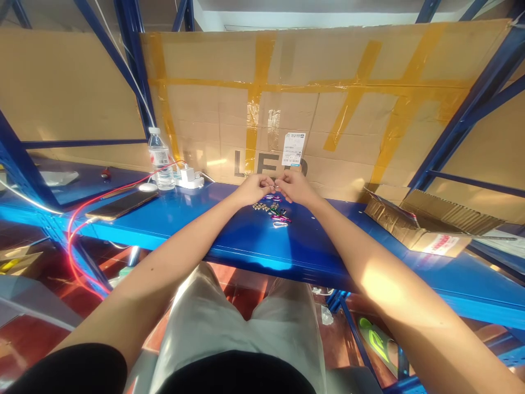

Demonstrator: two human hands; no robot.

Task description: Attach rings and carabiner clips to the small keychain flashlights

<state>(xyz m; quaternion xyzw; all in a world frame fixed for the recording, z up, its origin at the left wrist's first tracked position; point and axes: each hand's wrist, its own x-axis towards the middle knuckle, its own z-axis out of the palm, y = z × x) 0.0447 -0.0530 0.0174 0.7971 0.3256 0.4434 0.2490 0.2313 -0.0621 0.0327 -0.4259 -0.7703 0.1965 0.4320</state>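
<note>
Both my hands meet above the blue shelf top [241, 235], close to the cardboard at the back. My left hand [255, 189] is closed in a pinch at a small shiny metal piece [275, 187]. From the other side, the fingertips of my right hand [296, 187] pinch at the same spot; the piece is too small to name. Just below lies a loose group of small metal parts: gold-coloured pieces [259, 206], pink metallic clips [281, 218] and a silver clip [280, 224] shaped like a carabiner. Some green pieces lie among them.
A water bottle [161, 158], a white power strip with a plugged-in charger [189, 178] and a phone [123, 204] on a red cable stand left. An open cardboard box [426, 219] sits right. A large taped cardboard sheet [213, 120] closes the back; blue posts flank it.
</note>
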